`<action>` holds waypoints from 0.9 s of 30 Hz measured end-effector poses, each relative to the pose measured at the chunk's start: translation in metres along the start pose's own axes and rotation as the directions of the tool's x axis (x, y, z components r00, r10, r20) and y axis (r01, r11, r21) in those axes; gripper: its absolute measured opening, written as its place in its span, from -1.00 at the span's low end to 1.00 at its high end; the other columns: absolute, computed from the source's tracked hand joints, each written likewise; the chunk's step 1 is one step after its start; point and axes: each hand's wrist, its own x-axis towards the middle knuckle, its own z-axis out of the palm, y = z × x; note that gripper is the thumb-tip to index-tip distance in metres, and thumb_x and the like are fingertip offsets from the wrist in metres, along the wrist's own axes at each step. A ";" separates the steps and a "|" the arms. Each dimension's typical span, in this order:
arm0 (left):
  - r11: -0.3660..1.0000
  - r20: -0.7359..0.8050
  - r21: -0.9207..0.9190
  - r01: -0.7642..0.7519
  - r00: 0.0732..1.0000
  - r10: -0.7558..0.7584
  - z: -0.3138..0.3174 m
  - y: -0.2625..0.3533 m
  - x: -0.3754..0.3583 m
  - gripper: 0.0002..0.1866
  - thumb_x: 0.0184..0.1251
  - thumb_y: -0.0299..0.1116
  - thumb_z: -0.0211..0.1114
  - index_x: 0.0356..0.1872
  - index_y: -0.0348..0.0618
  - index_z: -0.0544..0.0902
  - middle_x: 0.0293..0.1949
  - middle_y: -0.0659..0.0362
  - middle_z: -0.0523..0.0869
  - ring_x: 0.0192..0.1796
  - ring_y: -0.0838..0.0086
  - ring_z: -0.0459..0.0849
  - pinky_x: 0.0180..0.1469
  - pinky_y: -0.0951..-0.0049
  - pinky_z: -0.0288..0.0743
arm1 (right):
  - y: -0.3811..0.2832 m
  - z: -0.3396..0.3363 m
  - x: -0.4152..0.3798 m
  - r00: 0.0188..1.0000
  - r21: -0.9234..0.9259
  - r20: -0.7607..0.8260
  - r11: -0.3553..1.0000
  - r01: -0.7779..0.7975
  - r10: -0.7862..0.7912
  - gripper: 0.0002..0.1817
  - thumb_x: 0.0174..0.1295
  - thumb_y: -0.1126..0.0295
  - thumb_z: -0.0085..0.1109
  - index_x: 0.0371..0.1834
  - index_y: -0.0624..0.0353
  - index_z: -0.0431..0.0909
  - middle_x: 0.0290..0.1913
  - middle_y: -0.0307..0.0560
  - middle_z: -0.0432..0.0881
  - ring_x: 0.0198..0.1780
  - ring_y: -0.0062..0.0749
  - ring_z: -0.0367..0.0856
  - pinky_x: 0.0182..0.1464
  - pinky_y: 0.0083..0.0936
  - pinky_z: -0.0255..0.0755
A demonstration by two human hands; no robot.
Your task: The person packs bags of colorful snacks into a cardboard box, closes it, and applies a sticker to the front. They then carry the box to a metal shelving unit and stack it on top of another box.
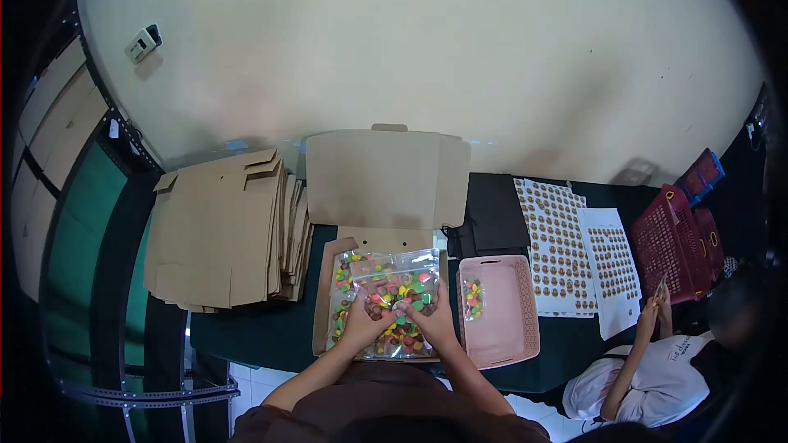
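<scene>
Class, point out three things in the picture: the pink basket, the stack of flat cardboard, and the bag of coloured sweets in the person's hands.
pink basket point(510, 336): head view, bare inner floor.
stack of flat cardboard point(217, 230): head view, top sheet.
bag of coloured sweets point(398, 283): head view, upper clear front.

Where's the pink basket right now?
In the head view, the pink basket sits on the dark table just right of the open cardboard box, beside the right hand, with sticker sheets behind it.

A pile of flat cardboard point(226, 230) leans by the wall. A pink basket point(502, 312) sits near white sticker sheets point(558, 250). Red baskets point(681, 238) stand beside another person point(657, 365) low on the floor
</scene>
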 end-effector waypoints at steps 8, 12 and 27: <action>1.000 0.105 -0.002 0.008 0.994 -0.008 -0.006 -0.002 0.001 -0.41 -0.05 -0.48 0.45 0.01 -0.21 0.31 -0.05 0.12 0.52 -0.03 0.50 0.54 0.01 0.50 0.46 | 0.009 -0.004 0.002 0.992 0.147 -0.078 0.986 -0.083 0.095 -0.41 0.12 0.51 0.23 0.17 0.25 0.13 0.00 -0.06 0.44 -0.01 -0.48 0.48 0.01 -0.53 0.41; 0.993 0.123 0.119 -0.016 0.992 0.002 0.002 0.016 -0.004 -0.30 -0.09 -0.46 0.47 0.10 -0.24 0.28 -0.04 0.10 0.52 -0.03 0.49 0.55 -0.01 0.49 0.47 | -0.004 -0.005 -0.001 0.993 -0.045 -0.051 0.993 -0.108 0.106 -0.37 0.17 0.47 0.19 0.23 0.28 0.04 0.00 -0.04 0.44 0.02 -0.46 0.47 0.05 -0.51 0.38; 0.999 -0.041 0.038 -0.003 0.999 0.005 0.009 0.015 -0.004 -0.45 0.07 -0.40 0.40 0.09 -0.26 0.36 -0.08 0.15 0.56 -0.07 0.54 0.56 -0.06 0.57 0.46 | 0.002 -0.011 0.003 0.997 0.103 0.009 0.992 -0.079 0.079 -0.29 0.17 0.53 0.16 0.32 0.30 -0.05 0.16 0.02 0.35 0.18 -0.37 0.36 0.23 -0.45 0.21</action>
